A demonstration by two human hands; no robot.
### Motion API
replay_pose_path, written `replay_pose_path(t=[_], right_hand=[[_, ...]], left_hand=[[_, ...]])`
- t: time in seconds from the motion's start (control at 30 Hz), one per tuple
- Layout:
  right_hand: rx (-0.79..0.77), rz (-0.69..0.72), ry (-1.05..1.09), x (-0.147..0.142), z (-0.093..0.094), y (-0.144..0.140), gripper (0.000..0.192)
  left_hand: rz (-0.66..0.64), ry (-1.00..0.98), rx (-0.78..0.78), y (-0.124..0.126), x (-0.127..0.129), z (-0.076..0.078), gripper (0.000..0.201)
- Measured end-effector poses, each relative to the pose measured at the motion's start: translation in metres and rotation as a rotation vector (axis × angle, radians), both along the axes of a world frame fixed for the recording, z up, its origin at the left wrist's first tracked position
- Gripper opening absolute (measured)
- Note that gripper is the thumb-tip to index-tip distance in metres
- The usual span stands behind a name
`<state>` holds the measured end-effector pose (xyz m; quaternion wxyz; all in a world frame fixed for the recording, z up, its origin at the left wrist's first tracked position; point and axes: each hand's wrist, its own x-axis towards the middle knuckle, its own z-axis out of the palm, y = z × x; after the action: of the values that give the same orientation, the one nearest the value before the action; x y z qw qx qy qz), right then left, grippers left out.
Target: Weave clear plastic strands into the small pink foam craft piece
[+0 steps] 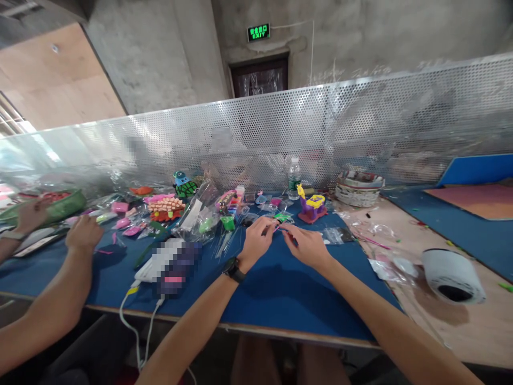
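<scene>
Just above the blue table mat (280, 299), my left hand (255, 241), with a dark watch on its wrist, and my right hand (306, 245) are close together. Their fingertips are pinched on a small, thin pink piece (277, 227) between them; its exact kind is too small to tell. Directly behind the fingers lies a bright green piece (282, 217). To the right of it stands a purple and yellow clay model (313, 206) on a reddish base. A clear bag (335, 235) lies beyond my right hand.
A water bottle (294, 179) and a woven basket (358, 190) stand at the back. Left are clay models, including a turtle (184, 184), bags and cabled devices (170, 267). A co-worker's hands (83, 234) work far left. A white dome-shaped device (452, 275) sits right.
</scene>
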<state>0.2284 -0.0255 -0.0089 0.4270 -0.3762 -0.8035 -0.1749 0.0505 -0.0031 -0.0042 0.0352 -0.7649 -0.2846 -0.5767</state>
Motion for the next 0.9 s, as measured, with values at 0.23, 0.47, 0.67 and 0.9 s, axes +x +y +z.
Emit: replay_pose_path(t=[0.23, 0.47, 0.67, 0.9], right_hand=[[-0.103, 0.106, -0.12, 0.009, 0.001, 0.005, 0.035], [-0.172, 0.08, -0.224, 0.011, 0.001, 0.007, 0.033], [0.013, 0.096, -0.068, 0.015, 0.008, 0.004, 0.02], [-0.135, 0.127, 0.184, 0.029, 0.012, 0.009, 0.019]], left_hand=[[-0.016, 0.003, -0.016, 0.003, 0.0, -0.004, 0.016], [-0.028, 0.002, -0.068, 0.003, -0.001, -0.005, 0.018], [-0.012, -0.061, -0.081, 0.005, -0.003, 0.0, 0.018], [0.02, -0.164, -0.152, 0.005, -0.004, 0.001, 0.019]])
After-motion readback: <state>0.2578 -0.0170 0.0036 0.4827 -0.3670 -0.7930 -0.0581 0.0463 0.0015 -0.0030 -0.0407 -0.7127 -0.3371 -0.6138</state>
